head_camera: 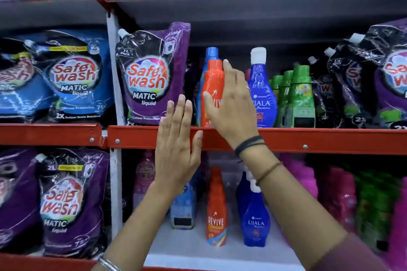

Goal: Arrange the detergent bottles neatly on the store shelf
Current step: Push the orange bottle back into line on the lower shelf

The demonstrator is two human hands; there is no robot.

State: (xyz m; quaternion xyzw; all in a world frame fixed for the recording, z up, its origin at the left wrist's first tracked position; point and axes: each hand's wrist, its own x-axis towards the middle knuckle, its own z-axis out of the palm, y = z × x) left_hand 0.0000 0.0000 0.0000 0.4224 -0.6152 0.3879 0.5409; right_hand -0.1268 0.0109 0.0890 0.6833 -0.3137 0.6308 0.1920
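Note:
An orange Revive bottle (212, 77) stands upright at the front of the middle shelf (308, 141), with a blue-capped bottle (211, 53) right behind it. My right hand (231, 105) rests against the orange bottle's right side, fingers straight and spread, thumb across its front. My left hand (176, 138) is flat and open in front of the red shelf edge, holding nothing. A blue Ujala bottle (262, 94) with a white cap and several green bottles (300, 97) stand to the right.
A purple Safewash pouch (152, 72) stands left of the orange bottle, blue pouches (72, 77) further left, black-purple pouches (387, 77) at the right. The lower shelf holds another Revive bottle (217, 209), an Ujala bottle (256, 220) and pink bottles (339, 193).

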